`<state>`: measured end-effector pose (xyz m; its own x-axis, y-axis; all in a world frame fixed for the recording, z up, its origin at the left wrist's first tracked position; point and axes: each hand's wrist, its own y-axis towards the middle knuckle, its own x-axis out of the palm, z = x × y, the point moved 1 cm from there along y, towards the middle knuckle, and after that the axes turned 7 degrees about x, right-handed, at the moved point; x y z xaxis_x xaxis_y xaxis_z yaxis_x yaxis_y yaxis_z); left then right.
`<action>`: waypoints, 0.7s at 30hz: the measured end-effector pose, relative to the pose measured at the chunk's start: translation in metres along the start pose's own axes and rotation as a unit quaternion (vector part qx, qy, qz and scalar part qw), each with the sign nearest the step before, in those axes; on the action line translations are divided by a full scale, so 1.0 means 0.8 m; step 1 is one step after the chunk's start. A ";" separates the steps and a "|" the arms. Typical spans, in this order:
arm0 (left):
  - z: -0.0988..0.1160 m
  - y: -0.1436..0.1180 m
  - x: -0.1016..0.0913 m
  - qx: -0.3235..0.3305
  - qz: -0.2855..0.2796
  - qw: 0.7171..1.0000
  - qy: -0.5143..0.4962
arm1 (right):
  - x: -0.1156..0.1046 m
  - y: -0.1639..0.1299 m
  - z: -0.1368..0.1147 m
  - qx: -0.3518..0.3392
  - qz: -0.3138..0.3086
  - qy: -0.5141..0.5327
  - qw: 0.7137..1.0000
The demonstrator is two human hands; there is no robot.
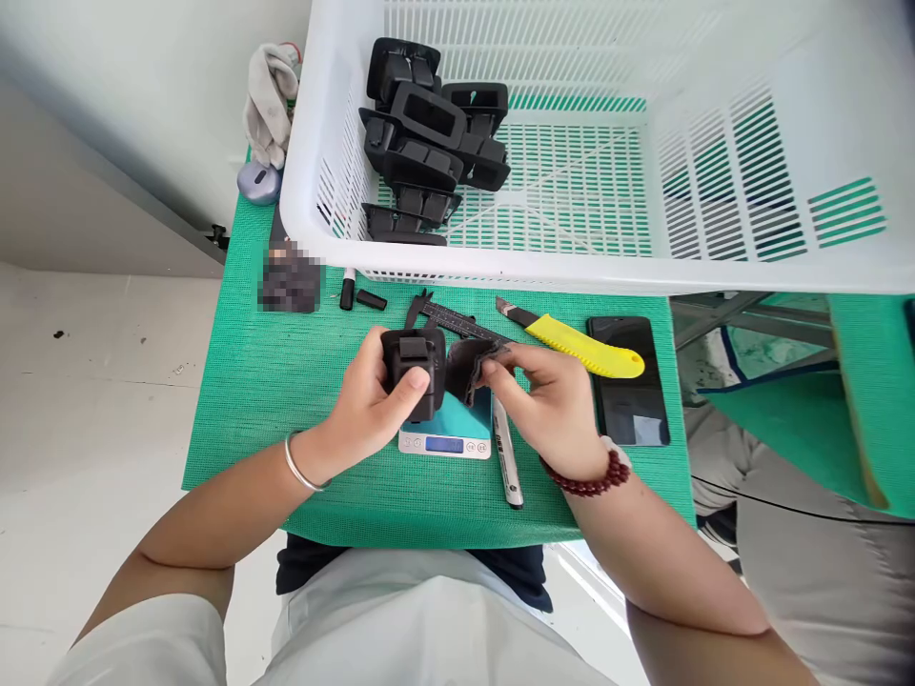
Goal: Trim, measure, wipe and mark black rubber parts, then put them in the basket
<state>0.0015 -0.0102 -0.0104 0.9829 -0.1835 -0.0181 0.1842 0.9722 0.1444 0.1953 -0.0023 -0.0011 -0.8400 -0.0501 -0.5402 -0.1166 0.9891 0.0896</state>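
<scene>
Left hand [364, 405] closed around a black moulded plastic housing [415, 367], thumb on its front, above a small digital scale [447, 440]. Right hand [554, 405] pinches a dark folded abrasive pad [468, 367] touching the housing.

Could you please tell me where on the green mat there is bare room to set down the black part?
Bare mat lies left of the left hand, below the blurred patch. Crowded: the middle, with scale, caliper, yellow knife and phone. The basket's right floor is free.

White sleeves, silver bangle [304, 469], red bead bracelet [586, 474].
</scene>
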 end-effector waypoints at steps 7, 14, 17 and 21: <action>-0.004 -0.001 -0.001 -0.021 -0.016 1.000 0.016 | 0.011 0.001 -0.008 0.009 -0.133 0.087 0.987; -0.009 -0.010 0.001 -0.041 -0.086 0.993 0.072 | 0.018 0.000 -0.006 0.024 -0.122 0.041 0.991; -0.006 -0.009 0.002 -0.040 -0.096 0.989 0.102 | 0.018 -0.001 -0.007 0.022 -0.116 0.025 0.993; -0.006 -0.009 0.003 -0.040 -0.096 0.990 0.098 | 0.017 -0.005 -0.012 0.013 -0.094 0.000 0.996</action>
<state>0.0028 -0.0172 -0.0167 0.9107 -0.3425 -0.2309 0.3610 0.9316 0.0418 0.1795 -0.0084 -0.0007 -0.8049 -0.2343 -0.5452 -0.2581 0.9655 -0.0339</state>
